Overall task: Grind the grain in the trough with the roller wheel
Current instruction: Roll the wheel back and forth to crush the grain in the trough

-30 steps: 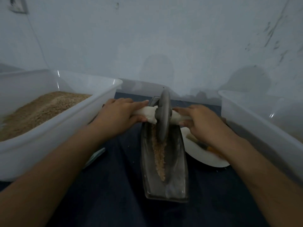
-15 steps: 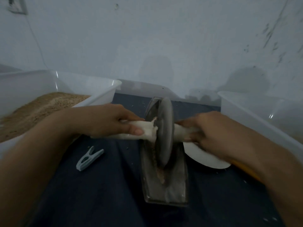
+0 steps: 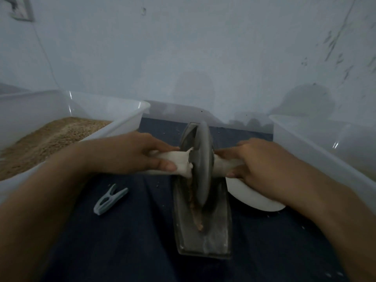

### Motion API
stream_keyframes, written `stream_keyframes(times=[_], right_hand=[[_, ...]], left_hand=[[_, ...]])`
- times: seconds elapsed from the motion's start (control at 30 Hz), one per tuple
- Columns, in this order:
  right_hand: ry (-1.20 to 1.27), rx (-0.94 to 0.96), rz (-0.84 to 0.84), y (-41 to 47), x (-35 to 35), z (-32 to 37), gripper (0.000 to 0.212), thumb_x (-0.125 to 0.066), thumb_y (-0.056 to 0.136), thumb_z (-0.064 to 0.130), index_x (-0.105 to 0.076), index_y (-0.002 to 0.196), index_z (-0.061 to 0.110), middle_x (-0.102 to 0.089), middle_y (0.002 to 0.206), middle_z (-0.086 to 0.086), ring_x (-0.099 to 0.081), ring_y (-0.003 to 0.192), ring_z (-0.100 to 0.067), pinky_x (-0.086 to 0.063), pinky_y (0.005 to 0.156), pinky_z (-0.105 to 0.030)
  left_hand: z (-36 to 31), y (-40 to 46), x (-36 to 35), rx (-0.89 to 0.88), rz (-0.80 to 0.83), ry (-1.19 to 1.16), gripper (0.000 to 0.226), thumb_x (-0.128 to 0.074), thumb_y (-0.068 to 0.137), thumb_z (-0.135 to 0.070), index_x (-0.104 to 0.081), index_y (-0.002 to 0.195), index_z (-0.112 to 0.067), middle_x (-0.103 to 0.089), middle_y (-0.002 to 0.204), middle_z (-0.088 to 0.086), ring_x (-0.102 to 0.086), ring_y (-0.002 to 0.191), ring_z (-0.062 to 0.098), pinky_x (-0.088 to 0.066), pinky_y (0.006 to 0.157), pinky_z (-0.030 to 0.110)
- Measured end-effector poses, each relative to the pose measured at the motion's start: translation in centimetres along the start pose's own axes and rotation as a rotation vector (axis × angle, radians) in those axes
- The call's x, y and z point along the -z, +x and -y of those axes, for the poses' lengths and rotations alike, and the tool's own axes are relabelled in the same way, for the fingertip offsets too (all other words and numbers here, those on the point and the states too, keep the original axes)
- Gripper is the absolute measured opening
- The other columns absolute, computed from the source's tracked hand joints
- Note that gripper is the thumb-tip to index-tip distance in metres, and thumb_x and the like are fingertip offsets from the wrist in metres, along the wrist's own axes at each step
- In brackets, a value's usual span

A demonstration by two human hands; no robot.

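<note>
A dark metal trough (image 3: 203, 237) lies lengthwise on the dark cloth in the middle, with a thin line of brown grain (image 3: 196, 212) along its groove. The grey roller wheel (image 3: 202, 165) stands on edge in the trough, about midway along it. Its axle is wrapped in white cloth (image 3: 179, 159) on both sides. My left hand (image 3: 130, 153) grips the left end of the axle. My right hand (image 3: 262, 165) grips the right end. The wheel hides part of the grain.
A white tub (image 3: 114, 127) holding brown grain stands at the left. Another white tub (image 3: 317, 151) stands at the right. A white plate (image 3: 250, 198) lies under my right hand. A pale blue clothes peg (image 3: 109, 199) lies on the cloth left of the trough. A wall rises behind.
The wheel has rolled from the trough's far end toward me, and both hands came back with it. The peg, earlier partly hidden by my left arm, is in plain sight.
</note>
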State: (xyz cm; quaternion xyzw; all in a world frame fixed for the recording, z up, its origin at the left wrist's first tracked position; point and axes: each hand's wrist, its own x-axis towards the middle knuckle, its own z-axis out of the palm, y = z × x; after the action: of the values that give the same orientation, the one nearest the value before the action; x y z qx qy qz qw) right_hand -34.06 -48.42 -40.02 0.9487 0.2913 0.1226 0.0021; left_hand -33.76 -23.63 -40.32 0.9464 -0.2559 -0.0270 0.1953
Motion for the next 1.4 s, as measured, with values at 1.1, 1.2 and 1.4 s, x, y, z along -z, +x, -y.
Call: stream_keyframes(times=[1.1,1.2,1.4], right_hand=[[0.002,-0.099,0.061,0.8,-0.2,0.1,0.049,-0.049,0.092,0.012,-0.046,0.133,0.038,-0.061,0.114,0.0,-0.057,0.104,-0.017,-0.046,0.086,-0.028],[0.034,-0.154,0.008,2.8,-1.7,-1.1,0.06,-0.052,0.092,0.012,-0.033,0.14,0.04,-0.055,0.122,-0.005,-0.051,0.112,-0.022,-0.042,0.088,-0.029],[-0.01,-0.103,-0.044,2.4,-2.2,-0.9,0.05,-0.049,0.094,0.022,-0.035,0.141,0.036,-0.053,0.112,-0.004,-0.045,0.107,-0.02,-0.032,0.074,-0.027]], left_hand=[[-0.3,0.8,-0.6,0.057,-0.083,0.073,0.053,-0.05,0.079,-0.057,-0.046,0.13,-0.044,-0.056,0.111,-0.025,-0.053,0.094,-0.008,-0.033,0.075,0.001],[0.9,2.4,-2.3,0.128,-0.305,0.261,0.057,-0.05,0.087,-0.049,-0.035,0.141,-0.037,-0.056,0.124,0.002,-0.052,0.113,0.019,-0.037,0.091,0.026],[1.4,2.4,-2.4,0.065,-0.324,0.239,0.058,-0.051,0.087,-0.048,-0.034,0.141,-0.038,-0.056,0.123,0.002,-0.052,0.112,0.017,-0.035,0.088,0.023]])
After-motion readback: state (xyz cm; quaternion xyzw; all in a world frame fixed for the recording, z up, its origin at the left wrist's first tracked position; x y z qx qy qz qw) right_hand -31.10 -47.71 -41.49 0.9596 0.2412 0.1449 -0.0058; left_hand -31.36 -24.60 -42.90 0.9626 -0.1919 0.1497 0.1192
